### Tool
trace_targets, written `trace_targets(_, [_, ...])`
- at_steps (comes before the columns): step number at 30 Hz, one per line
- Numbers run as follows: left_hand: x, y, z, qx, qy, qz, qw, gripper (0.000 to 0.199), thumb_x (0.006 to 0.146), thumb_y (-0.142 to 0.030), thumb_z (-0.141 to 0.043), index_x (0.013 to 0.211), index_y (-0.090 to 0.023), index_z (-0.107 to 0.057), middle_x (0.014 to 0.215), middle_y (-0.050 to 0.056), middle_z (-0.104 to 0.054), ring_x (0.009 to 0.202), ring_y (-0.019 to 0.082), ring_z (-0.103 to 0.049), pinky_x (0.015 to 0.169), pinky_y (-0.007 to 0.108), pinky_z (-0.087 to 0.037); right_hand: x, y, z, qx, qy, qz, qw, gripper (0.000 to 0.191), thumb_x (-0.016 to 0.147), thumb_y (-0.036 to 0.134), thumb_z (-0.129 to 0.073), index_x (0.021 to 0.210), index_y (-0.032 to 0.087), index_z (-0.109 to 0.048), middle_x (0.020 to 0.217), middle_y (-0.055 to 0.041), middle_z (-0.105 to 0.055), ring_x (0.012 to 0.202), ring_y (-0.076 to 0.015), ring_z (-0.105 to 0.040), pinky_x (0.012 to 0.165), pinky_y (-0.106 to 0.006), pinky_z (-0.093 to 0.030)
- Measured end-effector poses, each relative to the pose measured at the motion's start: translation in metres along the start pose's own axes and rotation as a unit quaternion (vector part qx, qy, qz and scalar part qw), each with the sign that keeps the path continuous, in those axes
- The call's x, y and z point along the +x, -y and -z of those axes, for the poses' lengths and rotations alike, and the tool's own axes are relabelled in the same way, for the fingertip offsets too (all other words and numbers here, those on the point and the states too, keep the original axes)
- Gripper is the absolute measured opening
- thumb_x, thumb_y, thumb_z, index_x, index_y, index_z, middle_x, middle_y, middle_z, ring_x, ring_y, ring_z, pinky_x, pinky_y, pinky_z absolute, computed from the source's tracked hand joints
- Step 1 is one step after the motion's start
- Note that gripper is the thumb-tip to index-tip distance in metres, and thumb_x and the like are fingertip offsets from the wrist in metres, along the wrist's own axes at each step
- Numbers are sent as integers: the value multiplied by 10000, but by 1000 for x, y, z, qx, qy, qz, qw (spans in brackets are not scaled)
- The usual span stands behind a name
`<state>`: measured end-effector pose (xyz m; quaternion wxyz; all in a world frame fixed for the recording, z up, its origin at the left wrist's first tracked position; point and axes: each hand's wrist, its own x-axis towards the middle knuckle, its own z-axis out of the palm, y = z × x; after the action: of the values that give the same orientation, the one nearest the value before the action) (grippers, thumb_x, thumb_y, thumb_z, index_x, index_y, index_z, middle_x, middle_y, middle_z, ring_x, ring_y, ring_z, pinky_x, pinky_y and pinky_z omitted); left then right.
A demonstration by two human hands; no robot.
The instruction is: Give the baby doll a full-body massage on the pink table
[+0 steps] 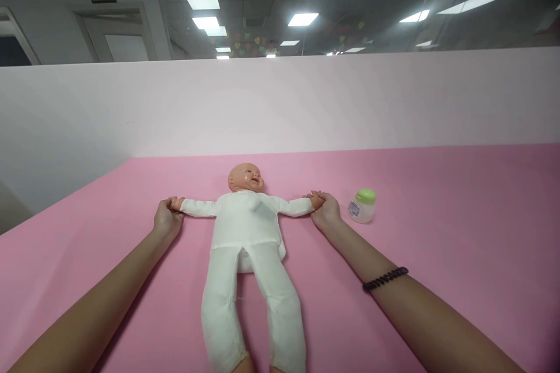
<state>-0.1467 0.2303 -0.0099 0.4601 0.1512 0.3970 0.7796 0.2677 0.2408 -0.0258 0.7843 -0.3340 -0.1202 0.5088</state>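
A baby doll with a white cloth body lies on its back on the pink surface, its head away from me and its arms stretched out sideways. My left hand is closed around the doll's hand on the left. On the other side, my right hand grips the doll's other hand. The doll's legs point toward me, and its feet are cut off by the bottom edge. Just right of my right hand stands a small clear jar with a green lid, apart from my fingers.
The pink tabletop stretches out on both sides of the doll. A white partition rises along its far edge. A dark coiled band circles my right forearm. Beyond the partition are a door and ceiling lights.
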Motion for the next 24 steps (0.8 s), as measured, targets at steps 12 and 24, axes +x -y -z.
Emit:
trace_targets(12, [-1, 2, 1, 16, -9, 7, 1000, 225, 864, -108, -523, 650, -168, -563, 747, 2, -577, 774, 111, -592, 758, 249, -517, -10, 6, -9, -34, -54, -65, 996, 143, 795, 71, -484, 742, 204, -475, 576, 25, -565, 520, -134, -598, 494, -234, -550])
trace_targets(24, [-3, -1, -1, -3, 7, 1, 1000, 233, 797, -47, -458, 611, -168, -529, 696, -5, -537, 739, 111, -589, 759, 263, -533, -15, 8, -10, -20, -56, -47, 997, 177, 795, 49, -427, 735, 216, -422, 608, 44, -566, 514, -119, -584, 531, -253, -564])
